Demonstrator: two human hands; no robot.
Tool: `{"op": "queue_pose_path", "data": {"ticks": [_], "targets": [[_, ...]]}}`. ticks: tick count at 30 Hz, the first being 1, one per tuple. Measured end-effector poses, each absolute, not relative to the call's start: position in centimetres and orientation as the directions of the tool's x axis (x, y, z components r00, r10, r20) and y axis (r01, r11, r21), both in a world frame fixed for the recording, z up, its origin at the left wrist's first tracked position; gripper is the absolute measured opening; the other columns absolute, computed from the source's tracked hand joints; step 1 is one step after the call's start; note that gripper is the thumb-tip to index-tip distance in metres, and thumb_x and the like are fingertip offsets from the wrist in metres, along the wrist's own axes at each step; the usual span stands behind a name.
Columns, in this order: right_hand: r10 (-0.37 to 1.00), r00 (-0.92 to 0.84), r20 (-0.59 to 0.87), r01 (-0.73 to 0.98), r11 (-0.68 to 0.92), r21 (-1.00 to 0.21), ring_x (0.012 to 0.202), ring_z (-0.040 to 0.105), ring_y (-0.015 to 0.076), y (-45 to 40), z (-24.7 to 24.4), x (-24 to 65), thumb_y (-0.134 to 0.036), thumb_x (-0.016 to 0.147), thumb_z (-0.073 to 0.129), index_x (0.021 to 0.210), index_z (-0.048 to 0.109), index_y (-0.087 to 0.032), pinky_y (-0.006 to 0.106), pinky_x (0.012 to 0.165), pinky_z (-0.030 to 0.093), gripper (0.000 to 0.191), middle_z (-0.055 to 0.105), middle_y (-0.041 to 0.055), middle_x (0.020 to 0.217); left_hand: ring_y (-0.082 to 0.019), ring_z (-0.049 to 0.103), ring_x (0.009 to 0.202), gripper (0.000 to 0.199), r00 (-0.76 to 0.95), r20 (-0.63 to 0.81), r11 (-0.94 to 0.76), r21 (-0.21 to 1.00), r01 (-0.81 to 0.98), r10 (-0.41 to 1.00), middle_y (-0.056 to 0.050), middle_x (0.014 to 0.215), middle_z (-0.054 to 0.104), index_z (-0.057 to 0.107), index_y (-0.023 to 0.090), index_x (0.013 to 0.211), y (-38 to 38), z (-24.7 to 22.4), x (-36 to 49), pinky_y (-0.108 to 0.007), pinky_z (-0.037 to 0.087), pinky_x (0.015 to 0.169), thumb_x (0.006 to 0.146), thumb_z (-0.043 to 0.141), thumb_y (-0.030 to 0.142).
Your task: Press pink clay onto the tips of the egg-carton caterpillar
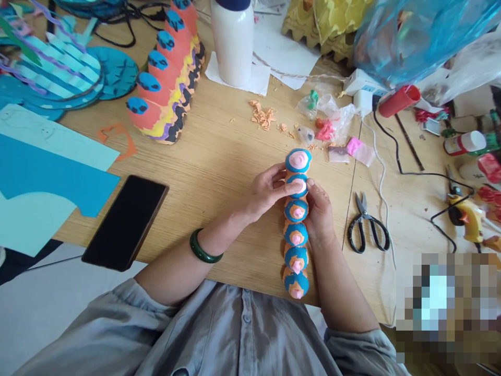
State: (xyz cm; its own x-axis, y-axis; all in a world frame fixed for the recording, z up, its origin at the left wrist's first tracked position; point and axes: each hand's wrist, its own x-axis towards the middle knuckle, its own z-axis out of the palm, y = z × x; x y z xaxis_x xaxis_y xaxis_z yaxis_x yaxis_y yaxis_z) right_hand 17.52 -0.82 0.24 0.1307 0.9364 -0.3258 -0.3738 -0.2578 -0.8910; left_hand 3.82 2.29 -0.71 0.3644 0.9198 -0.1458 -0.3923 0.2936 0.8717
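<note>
A narrow egg-carton strip (296, 211) with several bumps, coated in orange and blue with pink clay on the tops, lies upright in the view at the table's front edge. My left hand (266, 192) grips it from the left near its far end, the thumb pressing on the pink of the second bump. Against the strip's right side, my right hand (320, 209) holds it, with the thumb tip beside that same bump. The right hand's other fingers are mostly hidden.
Black-handled scissors (364, 222) lie right of my right hand, near a white cable (383, 190). A phone (126, 222) rests at the left. Beyond are a decorated carton (166, 78), a white bottle (234, 44), orange scraps (263, 115) and clay packets (325, 128).
</note>
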Motion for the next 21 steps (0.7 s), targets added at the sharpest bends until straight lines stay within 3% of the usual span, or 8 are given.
{"op": "queue_pose_path", "data": {"ticks": [6,15,21], "targets": [[0.911,0.110,-0.397,-0.464,-0.307,-0.831,0.062,0.057,0.0142,-0.72,0.40,17.60,-0.052,0.081,0.078,0.081,0.065,-0.026,0.031,0.062,0.052,0.030,0.065,-0.0038,0.072,-0.022,0.072,0.104,0.064,0.340,-0.177,0.314,0.858,-0.406,0.924,-0.007,0.111,0.077,0.069,0.018,0.118,2.19,-0.56,4.11,-0.034,0.058,0.091,0.074,0.088,0.062],[0.873,0.067,-0.483,-0.418,-0.415,-0.808,0.056,0.052,0.0155,-0.74,1.18,17.49,-0.059,0.080,0.077,0.076,0.059,-0.027,0.033,0.055,0.050,0.037,0.057,-0.0042,0.062,-0.017,0.072,0.089,0.066,0.226,-0.183,0.250,0.916,-0.314,0.957,-0.004,0.100,0.074,0.066,0.018,0.109,2.16,-1.46,4.32,-0.030,0.057,0.081,0.063,0.097,0.054],[0.920,0.085,-0.383,-0.373,-0.327,-0.868,0.062,0.061,0.0165,-0.74,0.72,17.49,-0.061,0.087,0.071,0.081,0.062,-0.026,0.034,0.061,0.054,0.036,0.064,-0.0032,0.069,-0.022,0.073,0.107,0.066,0.354,-0.140,0.277,0.886,-0.371,0.924,-0.008,0.117,0.075,0.066,0.019,0.121,2.23,-0.60,4.00,-0.034,0.058,0.094,0.072,0.092,0.053]]}}
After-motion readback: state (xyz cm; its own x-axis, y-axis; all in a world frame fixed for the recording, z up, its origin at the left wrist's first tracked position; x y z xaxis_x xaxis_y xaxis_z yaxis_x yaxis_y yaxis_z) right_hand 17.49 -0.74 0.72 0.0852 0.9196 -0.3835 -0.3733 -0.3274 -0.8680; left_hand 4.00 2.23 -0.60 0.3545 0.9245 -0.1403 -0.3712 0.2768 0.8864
